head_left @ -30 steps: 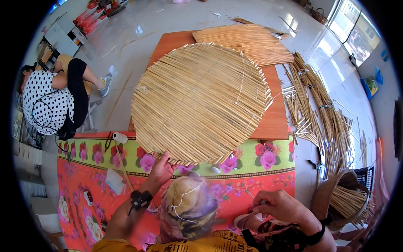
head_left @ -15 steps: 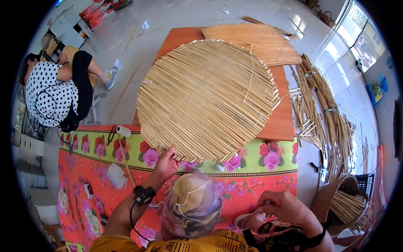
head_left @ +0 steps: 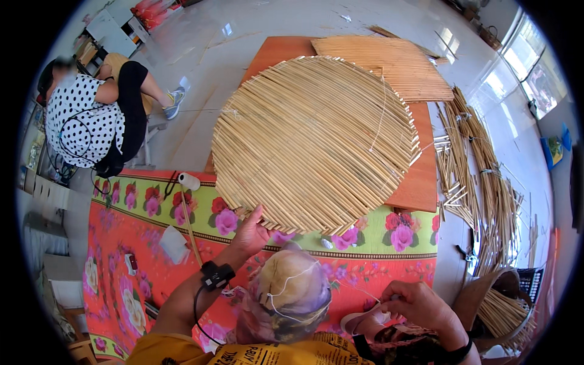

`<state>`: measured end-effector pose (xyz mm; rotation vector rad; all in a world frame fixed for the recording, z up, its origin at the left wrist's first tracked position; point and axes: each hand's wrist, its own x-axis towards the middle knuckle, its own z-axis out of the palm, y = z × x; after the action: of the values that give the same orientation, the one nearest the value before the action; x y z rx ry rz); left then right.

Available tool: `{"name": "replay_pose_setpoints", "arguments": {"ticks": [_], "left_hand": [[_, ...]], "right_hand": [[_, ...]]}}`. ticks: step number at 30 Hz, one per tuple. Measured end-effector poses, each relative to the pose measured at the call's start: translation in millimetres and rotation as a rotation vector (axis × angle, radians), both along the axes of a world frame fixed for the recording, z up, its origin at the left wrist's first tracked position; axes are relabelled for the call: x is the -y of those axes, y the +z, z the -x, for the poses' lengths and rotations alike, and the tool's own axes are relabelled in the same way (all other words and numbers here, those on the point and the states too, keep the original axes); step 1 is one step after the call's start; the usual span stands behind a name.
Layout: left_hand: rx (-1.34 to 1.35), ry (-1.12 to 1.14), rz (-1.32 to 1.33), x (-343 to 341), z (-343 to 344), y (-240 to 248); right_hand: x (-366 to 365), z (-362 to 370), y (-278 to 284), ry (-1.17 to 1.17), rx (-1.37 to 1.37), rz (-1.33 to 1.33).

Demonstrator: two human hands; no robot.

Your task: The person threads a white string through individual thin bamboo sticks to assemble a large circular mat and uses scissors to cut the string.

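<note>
A large round mat of straw-coloured stalks [head_left: 310, 140] lies over a brown board, its near edge reaching over the flowered cloth. My left hand [head_left: 252, 232] is closed on the mat's near-left rim, thumb on top; the fingers beneath are partly hidden. At the lower right, my right hand [head_left: 417, 304] is closed in a pinch, apart from the mat. A thin white thread [head_left: 359, 290] runs leftward from its fingertips. More thread hangs across the mat's right part. Between my arms is a rounded, patterned cloth-covered form [head_left: 289, 292] with white thread lying over it.
The brown board [head_left: 420, 188] carries another woven panel [head_left: 383, 64] at the back. Stalk bundles [head_left: 486, 176] lie on the floor at right, above a basket of stalks [head_left: 502, 313]. A thread spool [head_left: 189, 180] rests on the red cloth [head_left: 115, 243]. Another person [head_left: 91, 118] sits at left.
The whole view has shifted, so the mat and board appear further right. My left hand stays on the rim. The thread from my right hand now shows as a clearer line.
</note>
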<state>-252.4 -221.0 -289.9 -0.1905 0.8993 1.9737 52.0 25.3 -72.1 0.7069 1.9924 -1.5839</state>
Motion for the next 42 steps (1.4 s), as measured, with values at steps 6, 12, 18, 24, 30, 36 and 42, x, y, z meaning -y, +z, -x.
{"name": "replay_pose_setpoints", "arguments": {"ticks": [6,12,18,24,30,36,42], "left_hand": [[0.000,-0.084,-0.008,-6,0,16],[-0.020,-0.090,-0.017,-4,1,6],[-0.029,-0.071,-0.022,-2,2,4],[0.002,-0.046,-0.011,-3,1,7],[-0.022,-0.028,-0.021,-1,0,-4],[-0.036,-0.029,0.010,-1,2,-4],[-0.006,-0.017,0.014,0,1,0]], "right_hand": [[1,-5,-4,0.015,-0.016,-0.017],[-1,-14,-16,0.001,-0.065,0.006],[-2,-12,-17,0.014,-0.059,0.009],[-1,-11,-15,-0.031,-0.016,0.056],[-2,-15,-22,0.004,-0.050,0.017],[-1,-16,-21,-0.001,-0.055,0.005],[0,-19,-20,0.003,-0.075,-0.001]]}}
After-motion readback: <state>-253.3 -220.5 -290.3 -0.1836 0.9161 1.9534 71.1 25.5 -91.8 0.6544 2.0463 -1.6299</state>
